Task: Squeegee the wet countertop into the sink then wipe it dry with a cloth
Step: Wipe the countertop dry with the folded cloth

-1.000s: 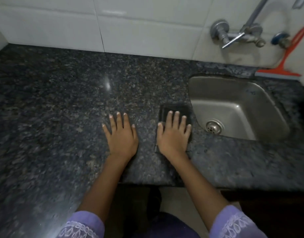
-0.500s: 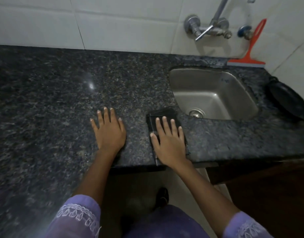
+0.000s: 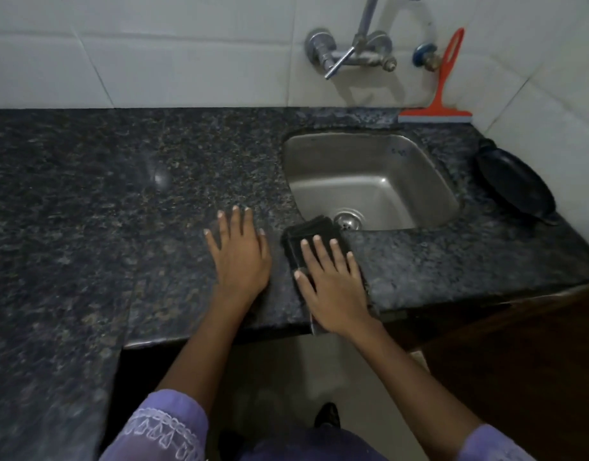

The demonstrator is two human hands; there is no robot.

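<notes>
Head view looks down on a dark speckled stone desk [image 3: 87,201] with a steel sink [image 3: 369,174] set into its right part. Right hand [image 3: 333,287] lies flat, fingers spread, pressing on a dark folded cloth [image 3: 306,232]; the grip is open-palmed, resting on the cloth and not closed around it. This cloth is black or very dark grey, folded into a rough rectangle with layered edges showing at its far end, and it sits on the desk at the sink's near-left corner, its far edge just reaching the rim by the drain [image 3: 348,219]. Left hand [image 3: 240,257] lies just beside it, flat on the bare stone, fingers wide and holding nothing. An orange squeegee [image 3: 444,84] with a looped handle stands upright against the white tiled wall [image 3: 153,44] behind the sink, its blade on the desk, well apart from both hands. A tap [image 3: 349,54] is mounted on the wall above the sink. A black pan [image 3: 516,184] rests at the right edge. Purple sleeves [image 3: 163,427] show at the bottom
</notes>
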